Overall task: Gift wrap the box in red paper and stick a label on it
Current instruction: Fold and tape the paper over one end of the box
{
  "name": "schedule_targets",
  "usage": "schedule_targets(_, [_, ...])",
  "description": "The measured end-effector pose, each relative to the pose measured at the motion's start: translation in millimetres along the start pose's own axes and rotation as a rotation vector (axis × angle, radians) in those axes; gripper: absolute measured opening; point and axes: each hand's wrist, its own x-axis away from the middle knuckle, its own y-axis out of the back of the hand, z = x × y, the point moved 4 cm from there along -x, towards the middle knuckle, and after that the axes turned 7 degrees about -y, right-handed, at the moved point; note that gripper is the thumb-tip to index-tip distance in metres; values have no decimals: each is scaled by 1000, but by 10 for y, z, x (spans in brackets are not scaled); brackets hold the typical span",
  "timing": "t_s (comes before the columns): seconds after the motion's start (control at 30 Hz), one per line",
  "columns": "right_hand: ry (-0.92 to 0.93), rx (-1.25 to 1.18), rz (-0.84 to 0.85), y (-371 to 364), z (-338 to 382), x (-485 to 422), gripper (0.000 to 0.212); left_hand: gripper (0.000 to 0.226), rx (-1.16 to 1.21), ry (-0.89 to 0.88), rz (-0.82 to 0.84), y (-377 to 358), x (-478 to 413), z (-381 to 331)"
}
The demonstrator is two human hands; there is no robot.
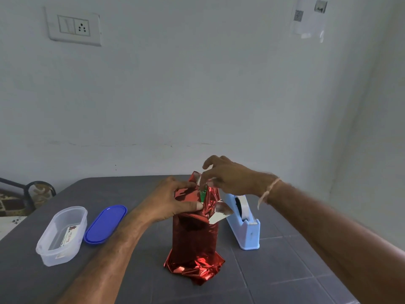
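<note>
The box point(194, 235) stands on end near the middle of the grey table point(295, 270), with the red paper point(195, 268) already wound round its sides. At its foot the foil is bunched and crumpled rather than folded flat. At its top the paper is open and ragged, silver underside showing, and a green patch point(203, 195) of the box peeps through.

The left hand point(175, 200) is curled round the upper end of the box, thumb pressed on the front to steady it. The right hand point(228, 176) is above the box, pinching a loose flap of paper between thumb and fingertips.

I'd say the body wrap is done and the top fold is under way; taping both ends and the labelling look to be left.

Just right of the box sits a pale blue tape dispenser point(245, 227). Well to the left of the box lies a clear tub point(47, 255) with a label point(70, 234) inside, and its blue lid point(106, 223) lies between tub and box.
</note>
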Motion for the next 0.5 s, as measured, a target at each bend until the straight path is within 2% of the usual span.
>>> schedule_targets(0.17, [36,273,91,56,113,-139,20,82,15,9,12,-13,4,-12])
schedule_targets(0.37, [110,-115,114,165,42,-163,32,66,21,0,1,-10,0,11])
schedule_targets(0.5, [57,135,168,58,18,-167,38,70,12,0,2,-28,-21,7])
